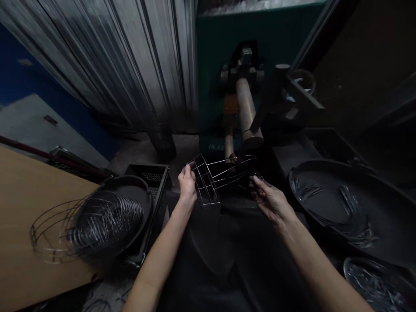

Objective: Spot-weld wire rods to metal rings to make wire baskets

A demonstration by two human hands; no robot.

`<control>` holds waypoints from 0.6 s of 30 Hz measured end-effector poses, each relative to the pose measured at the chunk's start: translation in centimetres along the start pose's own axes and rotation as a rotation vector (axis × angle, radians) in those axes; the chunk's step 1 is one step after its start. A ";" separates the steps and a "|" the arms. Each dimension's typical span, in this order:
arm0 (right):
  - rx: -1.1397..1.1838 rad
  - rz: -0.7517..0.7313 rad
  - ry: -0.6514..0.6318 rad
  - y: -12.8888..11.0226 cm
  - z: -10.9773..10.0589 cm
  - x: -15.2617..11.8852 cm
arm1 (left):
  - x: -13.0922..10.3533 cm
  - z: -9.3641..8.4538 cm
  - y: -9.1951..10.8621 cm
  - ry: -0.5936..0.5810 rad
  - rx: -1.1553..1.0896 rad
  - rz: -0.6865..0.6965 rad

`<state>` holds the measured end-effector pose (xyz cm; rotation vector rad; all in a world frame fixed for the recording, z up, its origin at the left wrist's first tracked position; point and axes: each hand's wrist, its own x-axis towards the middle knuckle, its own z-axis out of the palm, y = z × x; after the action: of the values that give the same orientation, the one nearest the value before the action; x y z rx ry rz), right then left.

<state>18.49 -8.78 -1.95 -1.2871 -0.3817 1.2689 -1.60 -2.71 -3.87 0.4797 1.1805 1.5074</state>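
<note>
Hands, two, bare. Left hand (pixel 187 184): closed on the grid end of a wire frame (pixel 218 179), fingers curled over its top corner. Right hand (pixel 270 200): pinching the far ends of the long wires of that frame between thumb and fingertips.

Wire frame: held level between my hands, above my dark lap, just in front of the machine roller (pixel 246 112).

Stack of wire rings (pixel 100 225): left, in a round black tub (pixel 143 208) beside the wooden board (pixel 29 216).

Large black tray (pixel 328 203): right, loose wire pieces lying in it.

Risk, as I judge it: the long wires look thin and springy; a slack pinch at my right hand could let them spring apart or snag on the roller.
</note>
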 end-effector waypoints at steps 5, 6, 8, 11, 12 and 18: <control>0.004 0.039 0.021 -0.2 0.0 0.1 | 0.5 0.2 -0.4 -0.004 0.010 0.011; 0.014 0.056 0.034 -0.2 0.1 0.0 | 0.6 0.2 -0.4 -0.004 0.014 0.018; 0.020 0.067 0.046 -0.4 0.3 -0.5 | 0.9 0.3 -0.5 -0.004 0.021 0.030; -0.126 0.012 -0.052 -0.8 0.8 -2.4 | 1.3 0.4 -0.5 -0.009 0.032 0.021; -0.226 -0.013 -0.128 -1.0 1.1 -3.3 | 1.2 0.4 -0.5 -0.012 0.033 0.022; -0.704 -0.399 -0.427 -2.6 3.7 -6.7 | -2.9 -1.6 -2.9 0.026 0.048 0.092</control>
<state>14.38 -12.05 4.22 -1.3988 -1.4145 1.0861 -0.52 -6.33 -6.15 0.5545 1.2314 1.5705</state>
